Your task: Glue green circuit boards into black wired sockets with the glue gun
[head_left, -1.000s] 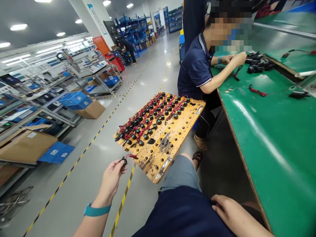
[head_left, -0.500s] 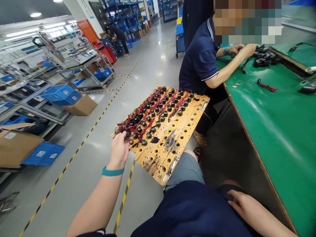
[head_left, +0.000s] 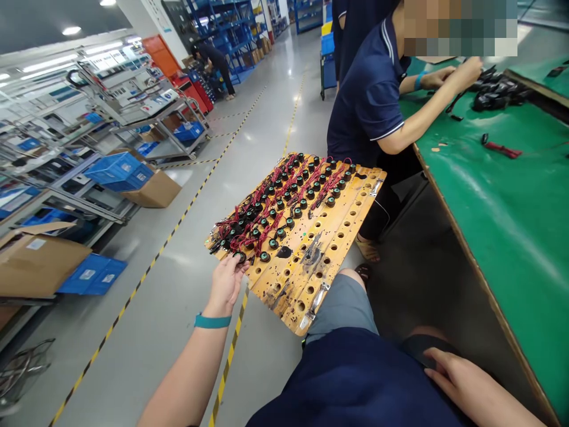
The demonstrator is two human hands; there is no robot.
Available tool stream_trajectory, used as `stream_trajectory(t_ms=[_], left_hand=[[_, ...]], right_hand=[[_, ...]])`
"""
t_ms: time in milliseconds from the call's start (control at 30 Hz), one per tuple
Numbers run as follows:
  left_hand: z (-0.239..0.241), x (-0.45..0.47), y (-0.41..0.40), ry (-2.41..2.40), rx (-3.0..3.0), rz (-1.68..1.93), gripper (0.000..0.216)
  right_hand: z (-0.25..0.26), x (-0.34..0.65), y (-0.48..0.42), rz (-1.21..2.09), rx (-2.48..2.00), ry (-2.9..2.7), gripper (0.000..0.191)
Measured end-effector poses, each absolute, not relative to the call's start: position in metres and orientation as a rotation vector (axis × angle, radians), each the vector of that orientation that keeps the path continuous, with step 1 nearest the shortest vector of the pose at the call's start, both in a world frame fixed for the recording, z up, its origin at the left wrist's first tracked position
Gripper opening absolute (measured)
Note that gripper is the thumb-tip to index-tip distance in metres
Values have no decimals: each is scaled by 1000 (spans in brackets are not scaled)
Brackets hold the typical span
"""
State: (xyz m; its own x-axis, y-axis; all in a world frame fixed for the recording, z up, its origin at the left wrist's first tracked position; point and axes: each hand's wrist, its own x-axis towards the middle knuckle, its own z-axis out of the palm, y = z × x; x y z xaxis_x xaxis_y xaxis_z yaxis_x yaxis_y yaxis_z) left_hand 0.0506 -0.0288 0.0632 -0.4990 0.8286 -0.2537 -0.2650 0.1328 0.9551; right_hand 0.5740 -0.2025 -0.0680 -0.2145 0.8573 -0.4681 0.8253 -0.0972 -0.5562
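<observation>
A yellow-brown wooden board (head_left: 342, 204) with rows of round holes lies tilted over my left knee. Many small round black parts with greenish centres and bundled red-black wires (head_left: 288, 201) fill its far and left portions; the holes nearest me hold nothing. At the board's left edge, my left hand (head_left: 227, 284) is closed, thumb and fingertips pinching one round black part (head_left: 240, 257) at the end of a row. My right hand (head_left: 457, 367) hangs low beside my right hip near a dark seat, fingers partly spread and nothing visible in them.
On the right is a green-topped table (head_left: 502, 225) with a wooden edge, bearing a red-wired part (head_left: 502, 147) and a black pile (head_left: 498, 98). A co-worker (head_left: 368, 101) sits there, hands over the table. Leftward stand carts, a cardboard box (head_left: 42, 261) and blue bins (head_left: 118, 172).
My left hand has shifted slightly toward me along the board's left edge. The co-worker's hands have moved a little. The whole view has drifted slightly; my right hand stays by my hip.
</observation>
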Motion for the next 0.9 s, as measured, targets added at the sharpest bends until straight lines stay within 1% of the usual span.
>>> stream_trajectory(t_ms=[267,433,600,767,833,900], left_hand=[[91,43,-67,1451,565,1575,22],[99,39,-81,1503,549,1468,29],[98,42,-47,1505,585,1406,30],[98,46,-2,1462,621,1376,31],[90,45,8,1486,605,1368,26],[76,43,10,1547,563,1339,17]], right_hand=[[-70,575,-204,1213,-1963,-2116,35],[-79,579,-206,1213,-1950,-2106,34],[-82,580,-206,1211,-1947,-2079,36],[-68,576,-203,1206,-1981,-2104,37],[-61,575,-202,1221,-1982,-2105,36],[-56,573,-202,1242,-1983,-2097,36]])
